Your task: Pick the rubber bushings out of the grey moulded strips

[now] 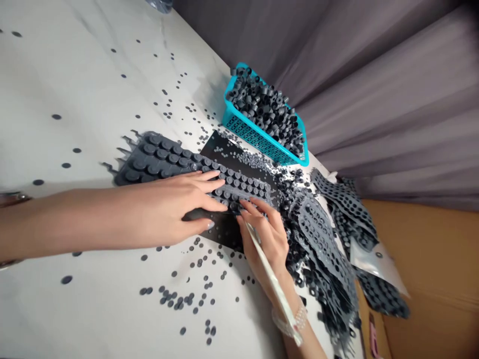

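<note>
A dark grey moulded rubber sheet (pixel 164 154) with rows of round raised caps lies slantwise across a black mat (pixel 219 147). My left hand (pixel 190 199) rests flat on the sheet, its fingers apart and the thumb reaching over the near edge. At the sheet's right end, my right hand (pixel 265 239) is closed around a long, pale stick-like tool (pixel 275 286), which slants back past the wrist. The tip of this tool is hidden by the fingers, close to the caps. Small dark discs (pixel 179 301) lie scattered on both sides of the sheet.
A turquoise basket (pixel 249 132) full of dark ring-shaped parts stands at the back of the white table (pixel 112 309). Piled grey moulded sheets (pixel 318 224) and loose black parts lie on the right. Beyond are a cardboard box (pixel 430 259), a pink-handled tool (pixel 373 336) and a grey curtain (pixel 374 99).
</note>
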`<action>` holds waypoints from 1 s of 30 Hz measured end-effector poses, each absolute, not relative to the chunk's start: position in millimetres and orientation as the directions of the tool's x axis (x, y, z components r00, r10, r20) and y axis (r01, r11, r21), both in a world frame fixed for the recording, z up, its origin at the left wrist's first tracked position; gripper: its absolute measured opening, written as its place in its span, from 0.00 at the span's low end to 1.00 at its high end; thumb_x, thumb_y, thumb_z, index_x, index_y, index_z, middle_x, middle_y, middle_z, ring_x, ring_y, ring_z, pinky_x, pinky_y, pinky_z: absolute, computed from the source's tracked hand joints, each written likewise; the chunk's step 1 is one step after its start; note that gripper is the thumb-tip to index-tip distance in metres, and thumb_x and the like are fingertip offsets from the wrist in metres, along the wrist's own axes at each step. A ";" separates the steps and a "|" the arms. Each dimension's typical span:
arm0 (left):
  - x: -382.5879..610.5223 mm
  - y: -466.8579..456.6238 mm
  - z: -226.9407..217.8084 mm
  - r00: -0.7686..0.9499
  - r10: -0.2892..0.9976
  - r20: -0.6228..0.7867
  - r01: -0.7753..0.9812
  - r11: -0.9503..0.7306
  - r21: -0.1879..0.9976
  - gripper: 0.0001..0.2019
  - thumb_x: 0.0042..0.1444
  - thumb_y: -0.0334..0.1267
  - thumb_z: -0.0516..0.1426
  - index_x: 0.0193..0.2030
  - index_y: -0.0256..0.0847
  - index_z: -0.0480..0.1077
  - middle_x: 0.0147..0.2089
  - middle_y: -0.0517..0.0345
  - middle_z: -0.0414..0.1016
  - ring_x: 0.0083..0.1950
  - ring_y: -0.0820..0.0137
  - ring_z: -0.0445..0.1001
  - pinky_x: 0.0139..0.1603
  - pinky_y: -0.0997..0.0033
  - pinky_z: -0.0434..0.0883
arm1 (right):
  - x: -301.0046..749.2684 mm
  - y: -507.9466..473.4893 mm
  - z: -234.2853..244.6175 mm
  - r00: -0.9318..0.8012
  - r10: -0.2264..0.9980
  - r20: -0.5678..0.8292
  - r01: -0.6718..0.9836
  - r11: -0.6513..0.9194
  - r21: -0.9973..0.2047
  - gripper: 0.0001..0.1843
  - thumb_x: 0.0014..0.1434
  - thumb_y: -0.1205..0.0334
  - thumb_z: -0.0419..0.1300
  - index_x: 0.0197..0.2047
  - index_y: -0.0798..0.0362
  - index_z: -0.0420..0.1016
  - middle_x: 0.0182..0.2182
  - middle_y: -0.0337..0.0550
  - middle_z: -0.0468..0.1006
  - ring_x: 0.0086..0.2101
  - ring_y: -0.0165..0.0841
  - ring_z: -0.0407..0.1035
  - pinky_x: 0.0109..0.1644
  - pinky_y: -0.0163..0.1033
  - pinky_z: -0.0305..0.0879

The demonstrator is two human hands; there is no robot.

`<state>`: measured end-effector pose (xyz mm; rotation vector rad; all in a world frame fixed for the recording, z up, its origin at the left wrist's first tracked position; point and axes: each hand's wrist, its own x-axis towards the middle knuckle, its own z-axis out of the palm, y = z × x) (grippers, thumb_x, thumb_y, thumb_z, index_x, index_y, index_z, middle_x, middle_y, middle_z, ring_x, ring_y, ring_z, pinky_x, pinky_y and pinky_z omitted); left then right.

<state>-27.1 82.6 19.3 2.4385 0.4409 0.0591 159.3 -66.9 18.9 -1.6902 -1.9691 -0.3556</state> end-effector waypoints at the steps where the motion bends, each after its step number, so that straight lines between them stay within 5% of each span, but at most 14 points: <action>1: -27.1 82.0 18.3 0.944 0.324 -0.056 0.289 -0.737 0.610 0.20 0.63 0.43 0.50 0.61 0.59 0.67 0.74 0.64 0.48 0.74 0.60 0.46 0.70 0.53 0.54 | 159.3 -65.3 16.9 -0.093 0.835 0.543 0.974 0.191 -0.126 0.11 0.57 0.76 0.61 0.41 0.52 0.71 0.45 0.49 0.81 0.49 0.40 0.74 0.46 0.44 0.73; 12: -29.2 64.7 20.0 0.964 0.260 0.063 0.193 -0.838 0.511 0.24 0.62 0.50 0.52 0.63 0.49 0.67 0.73 0.56 0.50 0.75 0.57 0.44 0.73 0.53 0.41 | 160.1 -59.0 15.0 -0.168 0.836 0.522 0.976 0.214 -0.028 0.08 0.60 0.72 0.61 0.41 0.52 0.70 0.45 0.50 0.82 0.51 0.41 0.73 0.47 0.45 0.67; 22: -37.6 67.1 11.7 0.960 0.257 0.112 0.172 -0.855 0.489 0.24 0.62 0.53 0.51 0.63 0.55 0.65 0.73 0.62 0.51 0.75 0.58 0.45 0.73 0.56 0.42 | 165.5 -55.3 20.8 -0.316 0.864 0.392 0.949 0.293 0.120 0.09 0.63 0.73 0.57 0.45 0.54 0.70 0.48 0.53 0.80 0.54 0.39 0.70 0.51 0.44 0.65; 30: -38.0 70.1 15.8 0.969 0.232 0.090 0.153 -0.841 0.518 0.24 0.63 0.54 0.50 0.65 0.57 0.63 0.73 0.63 0.51 0.74 0.57 0.46 0.73 0.54 0.44 | 188.5 -60.4 25.4 0.150 0.749 0.645 0.987 -0.157 -0.047 0.04 0.61 0.70 0.59 0.36 0.52 0.70 0.43 0.49 0.81 0.48 0.41 0.75 0.48 0.47 0.69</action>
